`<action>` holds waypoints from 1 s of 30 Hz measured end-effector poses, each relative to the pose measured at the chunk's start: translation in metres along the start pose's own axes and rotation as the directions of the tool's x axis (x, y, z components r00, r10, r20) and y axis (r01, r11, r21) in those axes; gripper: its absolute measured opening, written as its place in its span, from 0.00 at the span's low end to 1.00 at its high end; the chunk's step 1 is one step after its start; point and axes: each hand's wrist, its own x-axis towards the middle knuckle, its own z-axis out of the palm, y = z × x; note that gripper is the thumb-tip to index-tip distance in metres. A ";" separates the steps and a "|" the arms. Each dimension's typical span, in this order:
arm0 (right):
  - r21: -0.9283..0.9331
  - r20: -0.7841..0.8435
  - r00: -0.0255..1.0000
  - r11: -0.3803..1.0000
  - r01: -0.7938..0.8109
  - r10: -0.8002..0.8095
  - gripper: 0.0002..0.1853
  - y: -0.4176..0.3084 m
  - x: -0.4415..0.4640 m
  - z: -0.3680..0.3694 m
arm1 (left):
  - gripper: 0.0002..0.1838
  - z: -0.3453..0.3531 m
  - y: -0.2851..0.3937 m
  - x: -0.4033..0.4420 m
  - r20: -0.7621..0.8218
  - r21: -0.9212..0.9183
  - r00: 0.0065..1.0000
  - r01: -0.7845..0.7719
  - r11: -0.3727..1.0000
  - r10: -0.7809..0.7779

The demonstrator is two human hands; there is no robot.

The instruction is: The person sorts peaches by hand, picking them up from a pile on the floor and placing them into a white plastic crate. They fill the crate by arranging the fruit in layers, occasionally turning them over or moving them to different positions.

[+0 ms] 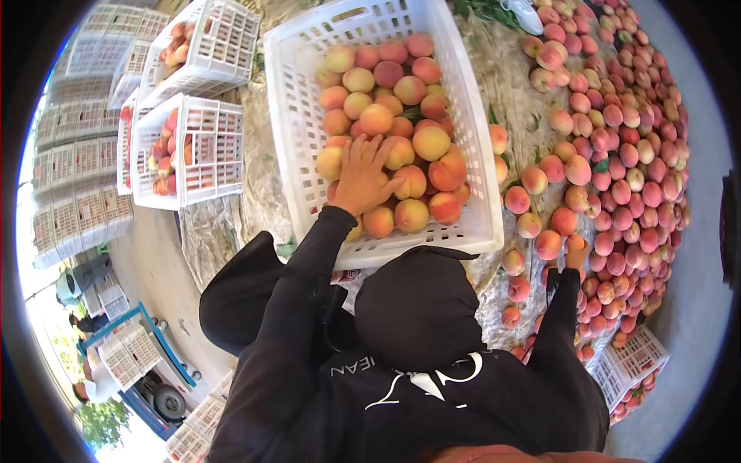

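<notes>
Inside a large white plastic crate (480, 147) lies a layer of yellow and red peaches (376, 119). My left hand (361, 176) rests on these peaches with its fingers spread, holding nothing that shows. At the right, my right hand (576, 251) is low among loose peaches (549, 245) beside the big pile (633, 201). Its fingers are mostly hidden, and I cannot make out whether it holds a peach. Black sleeves cover both arms.
Smaller crates of peaches (187, 154) stand at the left, with tall stacks of crates (81, 162) behind. A blue cart (154, 339) and people are at the lower left. Another white crate (629, 363) sits at the lower right. A worn sheet (255, 154) lies underneath.
</notes>
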 end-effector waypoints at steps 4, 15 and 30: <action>0.741 0.256 0.951 0.596 -0.310 0.175 0.37 -0.121 -0.050 -0.077 | 0.40 0.006 -0.003 -0.002 -0.045 -0.009 0.999 -0.009 1.000 0.009; 0.924 0.377 0.443 0.295 -0.245 -0.813 0.31 -0.513 -0.168 -0.156 | 0.38 0.012 -0.006 -0.006 -0.119 -0.082 0.992 0.029 0.996 -0.039; 0.657 0.456 -0.198 0.178 0.733 -0.868 0.23 -0.682 -0.168 0.062 | 0.36 0.021 -0.009 -0.009 -0.211 -0.213 0.976 0.014 0.977 -0.060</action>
